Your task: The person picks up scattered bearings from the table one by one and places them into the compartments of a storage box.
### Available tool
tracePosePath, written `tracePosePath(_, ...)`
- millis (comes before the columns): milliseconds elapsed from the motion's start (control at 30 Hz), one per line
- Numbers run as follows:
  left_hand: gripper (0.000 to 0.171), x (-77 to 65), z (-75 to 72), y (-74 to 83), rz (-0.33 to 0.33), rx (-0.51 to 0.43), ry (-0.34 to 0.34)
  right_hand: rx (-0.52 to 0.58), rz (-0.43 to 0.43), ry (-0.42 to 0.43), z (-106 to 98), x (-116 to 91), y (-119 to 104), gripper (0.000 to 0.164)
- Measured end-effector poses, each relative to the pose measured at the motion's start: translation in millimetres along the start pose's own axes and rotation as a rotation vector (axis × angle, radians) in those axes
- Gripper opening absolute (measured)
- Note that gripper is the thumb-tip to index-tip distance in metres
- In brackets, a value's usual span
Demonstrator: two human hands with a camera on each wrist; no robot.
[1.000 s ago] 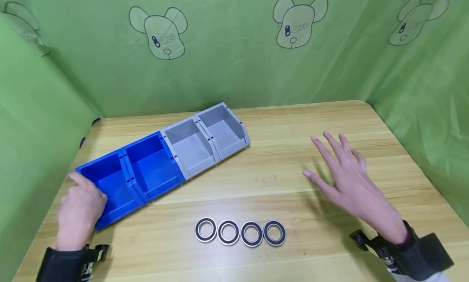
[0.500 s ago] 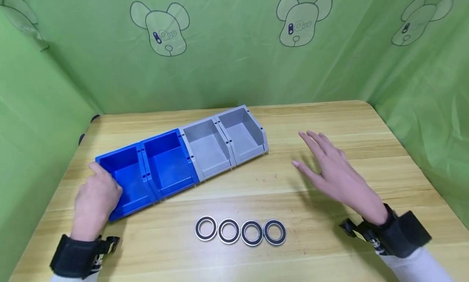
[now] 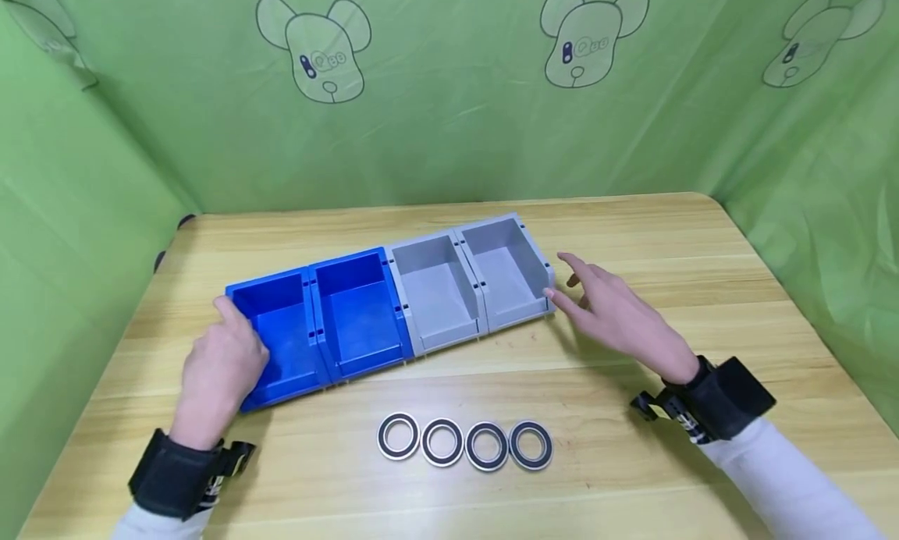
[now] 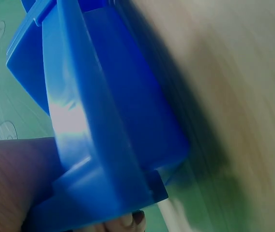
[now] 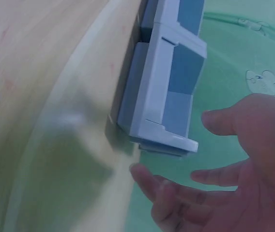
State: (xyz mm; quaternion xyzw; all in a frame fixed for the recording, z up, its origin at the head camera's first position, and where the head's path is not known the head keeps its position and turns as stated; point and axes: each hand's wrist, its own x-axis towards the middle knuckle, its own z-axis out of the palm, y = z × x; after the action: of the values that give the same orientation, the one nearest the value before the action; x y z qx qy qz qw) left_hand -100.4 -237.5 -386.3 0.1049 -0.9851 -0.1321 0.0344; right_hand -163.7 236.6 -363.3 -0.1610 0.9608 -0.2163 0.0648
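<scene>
Two blue bins (image 3: 361,317) and two grey bins (image 3: 435,294) are joined side by side in one slanting row. My left hand (image 3: 223,360) grips the outer wall of the leftmost blue bin; in the left wrist view its fingertips show beneath that bin's edge (image 4: 86,140). Beside the row's right end is my right hand (image 3: 618,314), thumb and fingers spread around the last grey bin's corner. The right wrist view shows a gap between this hand's thumb (image 5: 217,121) and the grey bin wall (image 5: 149,106). All the bins look bare inside.
Several ball bearings (image 3: 442,442) with black seals lie in a line on the wooden table (image 3: 632,477), in front of the bins. Green cloth (image 3: 449,134) with bear-head drawings hangs behind the table and on both sides.
My left hand has slid the bin row rightward and slightly turned it toward level. My right hand has moved left to the grey end, its fingers bending more. The bearings stay put.
</scene>
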Motion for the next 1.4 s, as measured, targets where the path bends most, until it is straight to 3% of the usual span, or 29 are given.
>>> tracePosePath(167, 0.038, 2.8, 2.0, 12.6, 0.036, 0.002, -0.025, 0.029, 0.041, -0.009, 3.4, 7.2, 6.4, 0.072)
tracePosePath(333, 0.044, 4.8, 7.2, 23.1, 0.125, 0.026, 0.013, 0.009, 0.096, -0.022, 5.7, 11.5, 12.5, 0.077)
tracePosePath(533, 0.048, 6.8, 12.1, 30.5, 0.194, 0.066, 0.065, 0.003, 0.078, -0.066, 10.1, 8.6, 23.1, 0.053)
tracePosePath(733, 0.044, 10.8, 14.2, 35.4, 0.210, 0.049, 0.078, -0.001, 0.059, -0.053, 11.3, -1.8, 26.8, 0.038)
tracePosePath(967, 0.041, 13.6, 16.0, 41.9, 0.225, 0.047, 0.078, -0.016, 0.066, -0.027, 12.9, -18.5, 29.7, 0.033)
tracePosePath(1300, 0.043, 14.2, 18.6, 48.0, 0.201, 0.024, 0.030, -0.024, 0.097, -0.004, 14.2, -37.6, 30.7, 0.037)
tracePosePath(1400, 0.045, 13.4, 20.7, 49.5, 0.210, 0.030, 0.034, -0.037, 0.135, -0.014, 11.6, -42.0, 30.5, 0.051)
